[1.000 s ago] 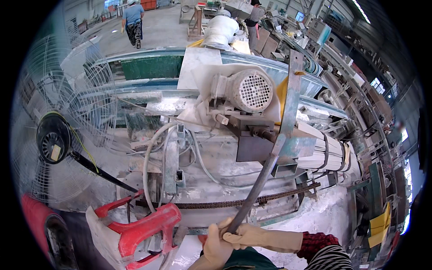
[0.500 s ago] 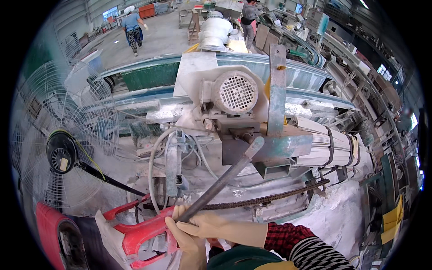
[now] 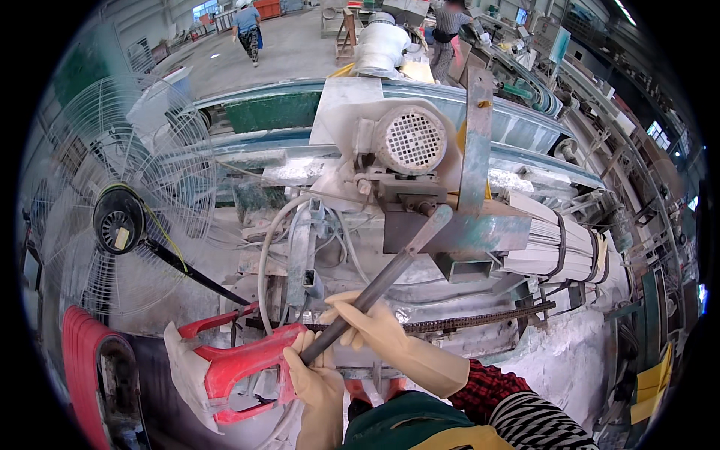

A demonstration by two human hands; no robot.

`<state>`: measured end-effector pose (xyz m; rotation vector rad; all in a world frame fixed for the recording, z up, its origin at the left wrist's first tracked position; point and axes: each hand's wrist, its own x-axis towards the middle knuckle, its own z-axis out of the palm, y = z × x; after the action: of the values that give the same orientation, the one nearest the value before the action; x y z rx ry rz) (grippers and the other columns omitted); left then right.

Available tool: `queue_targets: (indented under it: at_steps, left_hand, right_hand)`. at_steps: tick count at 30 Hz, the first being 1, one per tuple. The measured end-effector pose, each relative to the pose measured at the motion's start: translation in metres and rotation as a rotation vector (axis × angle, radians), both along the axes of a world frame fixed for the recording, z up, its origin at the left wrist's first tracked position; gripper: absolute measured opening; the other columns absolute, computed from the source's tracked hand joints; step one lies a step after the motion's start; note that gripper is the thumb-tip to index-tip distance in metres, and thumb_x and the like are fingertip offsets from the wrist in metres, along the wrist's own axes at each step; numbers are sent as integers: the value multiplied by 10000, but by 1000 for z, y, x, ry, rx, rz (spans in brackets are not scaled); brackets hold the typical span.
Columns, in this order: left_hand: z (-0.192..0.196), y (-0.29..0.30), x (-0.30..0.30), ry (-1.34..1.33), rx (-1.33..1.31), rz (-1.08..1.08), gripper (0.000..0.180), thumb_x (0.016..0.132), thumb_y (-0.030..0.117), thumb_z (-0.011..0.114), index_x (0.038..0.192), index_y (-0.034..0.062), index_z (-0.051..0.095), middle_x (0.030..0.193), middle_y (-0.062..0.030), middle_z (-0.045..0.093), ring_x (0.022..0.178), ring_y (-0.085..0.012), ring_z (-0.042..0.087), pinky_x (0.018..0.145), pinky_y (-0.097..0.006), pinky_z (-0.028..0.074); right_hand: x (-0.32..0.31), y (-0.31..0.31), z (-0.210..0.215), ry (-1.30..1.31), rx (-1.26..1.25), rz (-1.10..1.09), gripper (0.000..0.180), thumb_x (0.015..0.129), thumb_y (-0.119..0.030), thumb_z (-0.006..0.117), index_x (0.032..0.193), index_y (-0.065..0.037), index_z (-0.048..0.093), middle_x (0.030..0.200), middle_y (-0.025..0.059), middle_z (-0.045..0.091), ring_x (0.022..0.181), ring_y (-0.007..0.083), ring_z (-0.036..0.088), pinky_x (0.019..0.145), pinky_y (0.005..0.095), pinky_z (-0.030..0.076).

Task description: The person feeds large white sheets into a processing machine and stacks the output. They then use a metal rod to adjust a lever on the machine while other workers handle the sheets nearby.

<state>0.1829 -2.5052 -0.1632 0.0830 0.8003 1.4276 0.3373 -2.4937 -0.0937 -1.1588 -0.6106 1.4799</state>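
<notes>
A long dark metal lever bar [image 3: 366,298] slants down toward me from a pivot beside a dusty motor [image 3: 412,141]. Both my hands wear cream rubber gloves. My left hand [image 3: 316,379] is closed round the lever's lower end, next to a red plastic stool [image 3: 251,366]. Higher up the bar, my right hand [image 3: 379,328] is wrapped across it, some fingers showing on the far side. The lever's upper end joins a steel block [image 3: 480,234] with an upright flat bar [image 3: 475,142].
A big wire-guarded fan [image 3: 120,217] stands at the left, above a red-sided curved object [image 3: 84,375]. Strapped pale strips [image 3: 544,240] lie right of the block. Hoses [image 3: 271,247] and a rusty toothed bar [image 3: 480,319] run below. Two people are in the background.
My right hand has slid up the lever, away from my left hand, which stays at the lower end. The view has shifted slightly. The person in blue is farther off.
</notes>
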Motion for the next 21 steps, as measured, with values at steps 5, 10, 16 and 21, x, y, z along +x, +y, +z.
queue_targets:
  at_steps: [5,10,16,21]
  left_hand:
    - [9,5,-1,12,-81,-24,491,1044,384,530,1310,-29,540,1249,-157,632,1152,-284,640,1052,-444,530]
    - [23,6,2,21,-52,14,517,1039,414,500,1319,-19,535,1181,-129,637,1089,-268,648,1002,-413,541]
    - [23,40,6,-41,67,69,434,1021,343,504,1302,20,571,995,-97,642,923,-233,641,831,-361,551]
    - [29,46,17,-39,-9,61,356,1008,280,552,1254,30,612,873,-30,634,830,-188,631,788,-332,543]
  right_hand:
    - [-1,4,6,-63,-11,-7,376,1034,-328,579,1262,-33,624,1046,86,747,610,93,621,501,204,468]
    - [2,3,18,-39,6,13,383,1044,-336,561,1258,-23,620,1055,86,748,607,96,616,518,213,469]
    - [-2,14,15,-12,72,-25,373,1058,-318,536,1255,-10,607,1081,102,743,628,100,624,525,211,471]
    - [9,18,1,-16,102,-5,367,1060,-299,539,1286,-15,596,1094,116,737,645,111,632,545,213,492]
